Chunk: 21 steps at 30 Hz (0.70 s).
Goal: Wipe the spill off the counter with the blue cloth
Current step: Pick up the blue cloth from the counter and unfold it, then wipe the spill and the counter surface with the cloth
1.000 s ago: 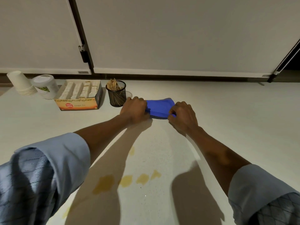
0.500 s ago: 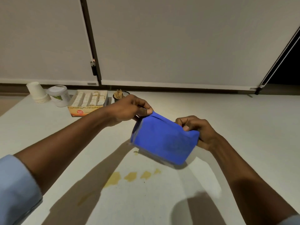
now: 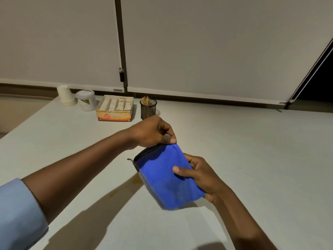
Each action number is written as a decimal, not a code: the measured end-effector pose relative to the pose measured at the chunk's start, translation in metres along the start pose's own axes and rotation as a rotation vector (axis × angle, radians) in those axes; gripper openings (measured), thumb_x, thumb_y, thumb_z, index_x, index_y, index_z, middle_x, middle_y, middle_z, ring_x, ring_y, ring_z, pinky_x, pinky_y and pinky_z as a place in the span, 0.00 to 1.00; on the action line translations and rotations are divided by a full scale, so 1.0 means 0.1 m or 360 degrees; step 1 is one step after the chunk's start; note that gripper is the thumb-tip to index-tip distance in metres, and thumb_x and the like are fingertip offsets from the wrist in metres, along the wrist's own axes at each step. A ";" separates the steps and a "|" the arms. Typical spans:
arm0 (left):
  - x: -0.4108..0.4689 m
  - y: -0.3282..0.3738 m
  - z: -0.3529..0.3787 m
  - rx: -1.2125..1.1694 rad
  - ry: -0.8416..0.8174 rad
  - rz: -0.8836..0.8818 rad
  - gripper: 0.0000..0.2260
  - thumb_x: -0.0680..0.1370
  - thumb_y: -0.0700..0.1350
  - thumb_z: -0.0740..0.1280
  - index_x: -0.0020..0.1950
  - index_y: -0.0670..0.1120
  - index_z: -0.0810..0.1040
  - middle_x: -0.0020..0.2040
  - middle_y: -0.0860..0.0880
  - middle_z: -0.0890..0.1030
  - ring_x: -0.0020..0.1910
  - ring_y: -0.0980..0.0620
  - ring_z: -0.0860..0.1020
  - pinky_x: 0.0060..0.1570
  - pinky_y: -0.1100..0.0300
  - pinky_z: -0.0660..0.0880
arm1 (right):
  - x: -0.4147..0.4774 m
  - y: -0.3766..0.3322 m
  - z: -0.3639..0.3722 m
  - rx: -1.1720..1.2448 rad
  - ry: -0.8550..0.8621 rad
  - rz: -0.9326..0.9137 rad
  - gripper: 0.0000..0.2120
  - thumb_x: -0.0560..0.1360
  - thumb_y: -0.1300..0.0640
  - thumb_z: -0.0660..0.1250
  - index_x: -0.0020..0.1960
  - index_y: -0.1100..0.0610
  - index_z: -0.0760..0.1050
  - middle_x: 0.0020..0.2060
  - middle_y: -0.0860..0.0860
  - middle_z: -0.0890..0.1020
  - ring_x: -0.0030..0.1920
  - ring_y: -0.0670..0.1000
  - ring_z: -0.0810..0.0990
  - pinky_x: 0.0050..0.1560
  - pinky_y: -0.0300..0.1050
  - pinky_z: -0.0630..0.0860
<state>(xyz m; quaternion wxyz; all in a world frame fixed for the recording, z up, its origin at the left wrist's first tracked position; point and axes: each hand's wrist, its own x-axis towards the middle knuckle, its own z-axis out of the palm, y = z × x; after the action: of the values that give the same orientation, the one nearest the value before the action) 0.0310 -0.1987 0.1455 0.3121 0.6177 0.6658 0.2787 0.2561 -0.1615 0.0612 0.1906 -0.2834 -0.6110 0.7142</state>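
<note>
You held the cloth (image 3: 167,175) up above the table (image 3: 252,159), left hand (image 3: 153,132) pinching its top corner, right hand (image 3: 201,175) clasping its side; the spill (image 3: 136,180) lay underneath.

Folded blue cloth (image 3: 166,175) held tilted above the white counter (image 3: 252,150), yellowish spill (image 3: 136,180) partly hidden beneath it

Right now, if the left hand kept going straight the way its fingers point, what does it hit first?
Left hand fingers point right and slightly down, pinching the folded blue cloth at its top edge. Beyond that, bare white counter as far as visible; depth is uncertain.
</note>
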 end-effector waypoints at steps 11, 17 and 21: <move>-1.34 -0.42 0.72 0.0512 0.0582 -0.0232 0.21 0.78 0.61 0.73 0.68 0.54 0.78 0.65 0.53 0.83 0.65 0.50 0.80 0.58 0.57 0.74 | -0.17 -0.17 -0.14 -0.1213 0.1150 -0.0726 0.14 0.81 0.60 0.68 0.64 0.47 0.83 0.36 0.50 0.84 0.34 0.55 0.80 0.37 0.50 0.75; -1.80 -0.80 1.63 0.0857 0.0377 -0.0059 0.34 0.76 0.67 0.65 0.72 0.44 0.80 0.74 0.44 0.79 0.72 0.43 0.79 0.69 0.49 0.77 | 0.17 0.61 -0.04 -0.1895 0.0920 -0.0562 0.24 0.76 0.67 0.68 0.70 0.52 0.80 0.58 0.57 0.87 0.56 0.62 0.85 0.64 0.56 0.79; -1.87 -0.98 1.88 0.1060 0.0229 -0.0072 0.44 0.76 0.73 0.60 0.78 0.40 0.74 0.81 0.39 0.70 0.80 0.40 0.70 0.72 0.44 0.76 | 0.24 1.14 0.10 -0.2127 0.0528 -0.0243 0.29 0.83 0.63 0.62 0.81 0.44 0.65 0.82 0.54 0.63 0.84 0.58 0.57 0.83 0.63 0.52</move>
<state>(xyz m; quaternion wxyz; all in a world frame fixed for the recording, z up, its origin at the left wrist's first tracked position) 0.1184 -0.3959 -0.0372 0.0515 0.6496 0.7541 0.0818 0.2398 -0.1754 -0.0540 0.1157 -0.4018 -0.9009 0.1165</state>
